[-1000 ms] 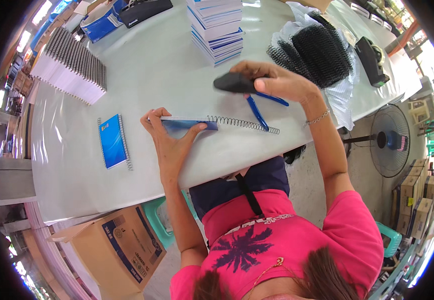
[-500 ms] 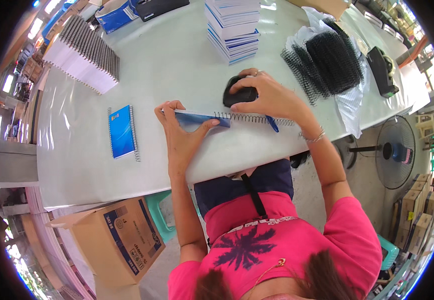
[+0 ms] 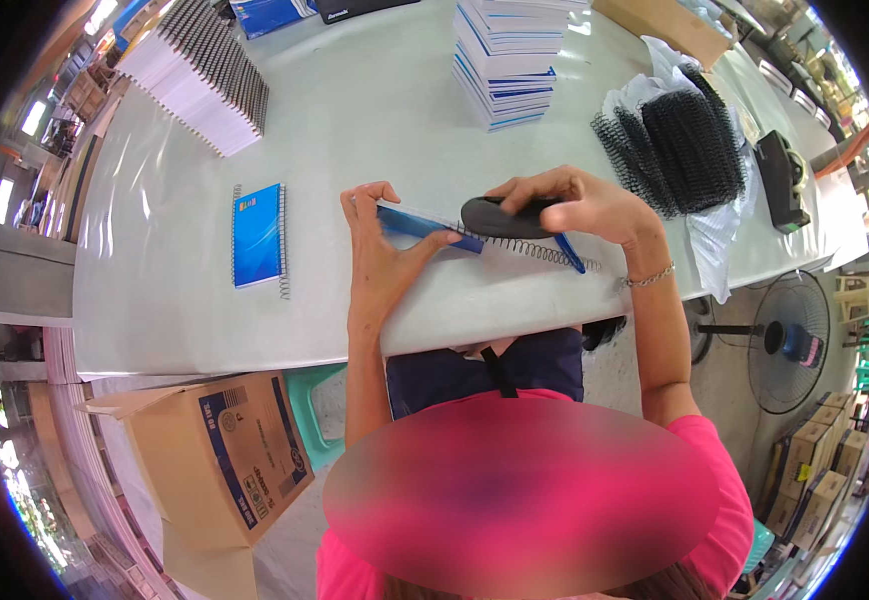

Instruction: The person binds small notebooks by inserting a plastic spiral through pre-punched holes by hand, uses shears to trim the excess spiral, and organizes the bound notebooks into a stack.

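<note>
Head view: the left hand (image 3: 383,250) pinches a blue notebook (image 3: 430,228) on edge, thumb on its near face and fingers at its far-left end, above the pale table (image 3: 365,115). From the notebook's right end a black coil (image 3: 530,248) trails to the right. The right hand (image 3: 590,208) grips a rounded black object (image 3: 505,219) over the coil; whether the two touch, I cannot tell. A blue handle (image 3: 573,254) juts out below that hand, its hold unclear. Another blue notebook (image 3: 258,235) lies to the left, while a heap of black coils (image 3: 693,150) sits on crumpled wrapping (image 3: 712,262) at right.
</note>
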`<state>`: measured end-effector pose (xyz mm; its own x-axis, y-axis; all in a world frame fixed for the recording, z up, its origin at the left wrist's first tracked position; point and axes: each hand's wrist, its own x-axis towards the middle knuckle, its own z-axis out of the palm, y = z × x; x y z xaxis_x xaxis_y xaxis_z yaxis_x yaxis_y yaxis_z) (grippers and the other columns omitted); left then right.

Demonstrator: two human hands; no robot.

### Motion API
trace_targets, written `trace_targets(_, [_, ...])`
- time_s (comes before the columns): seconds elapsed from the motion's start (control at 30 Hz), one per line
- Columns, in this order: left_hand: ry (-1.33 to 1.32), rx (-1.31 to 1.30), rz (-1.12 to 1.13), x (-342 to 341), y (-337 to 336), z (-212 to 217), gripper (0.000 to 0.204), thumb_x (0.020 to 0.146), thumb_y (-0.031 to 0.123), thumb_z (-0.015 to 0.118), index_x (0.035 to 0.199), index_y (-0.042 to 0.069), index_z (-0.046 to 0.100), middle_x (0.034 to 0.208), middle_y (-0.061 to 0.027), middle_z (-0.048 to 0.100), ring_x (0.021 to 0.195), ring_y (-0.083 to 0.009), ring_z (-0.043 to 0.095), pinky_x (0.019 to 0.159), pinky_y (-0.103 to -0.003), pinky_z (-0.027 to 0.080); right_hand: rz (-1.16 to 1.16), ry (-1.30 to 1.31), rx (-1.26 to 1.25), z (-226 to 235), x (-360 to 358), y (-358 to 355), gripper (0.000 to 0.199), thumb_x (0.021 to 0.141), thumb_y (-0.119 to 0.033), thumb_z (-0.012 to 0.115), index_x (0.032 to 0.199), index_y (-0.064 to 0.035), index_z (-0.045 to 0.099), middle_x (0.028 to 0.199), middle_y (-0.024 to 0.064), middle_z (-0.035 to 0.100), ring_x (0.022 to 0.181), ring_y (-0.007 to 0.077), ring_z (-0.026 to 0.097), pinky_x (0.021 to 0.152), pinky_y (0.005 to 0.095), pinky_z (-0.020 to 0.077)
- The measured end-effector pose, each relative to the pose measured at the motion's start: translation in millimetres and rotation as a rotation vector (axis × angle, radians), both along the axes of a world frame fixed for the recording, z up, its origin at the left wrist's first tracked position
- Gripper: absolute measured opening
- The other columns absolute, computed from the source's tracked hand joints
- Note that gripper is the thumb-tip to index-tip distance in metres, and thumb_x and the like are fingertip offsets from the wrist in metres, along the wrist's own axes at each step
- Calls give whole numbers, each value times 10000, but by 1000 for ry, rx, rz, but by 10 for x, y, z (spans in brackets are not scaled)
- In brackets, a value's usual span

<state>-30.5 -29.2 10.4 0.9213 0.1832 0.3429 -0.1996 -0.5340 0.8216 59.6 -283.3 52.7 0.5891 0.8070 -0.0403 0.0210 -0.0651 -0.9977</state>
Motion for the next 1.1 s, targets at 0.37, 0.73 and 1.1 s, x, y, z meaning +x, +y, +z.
trace_targets(0.37, [-46,-30,-40,54,54,-13,798,595,284,944,1140,25,422,1096,-105,383,1062,-271,419,929,-388,400,-259,-193,-211,106,-73,251,404,845,-392,756,1008,-22,741,967,83,679,932,159,603,854,293,472])
trace_targets(0.73, [39,-246,-65,2,108,-105,1194,574,278,965,1481,132,203,1176,-127,374,1108,-250,417,977,-388,397,0,-84,-34,102,-12,63,518,850,-485,726,1056,-10,717,1082,62,662,1060,146,564,921,280,452])
trace_targets(1.1, [42,-236,-62,-7,124,-174,1164,595,186,955,1478,166,198,1064,-48,361,971,-178,469,869,-316,443,-153,-221,-190,65,-141,311,462,871,-414,734,1075,0,716,1003,72,688,877,135,593,800,271,482])
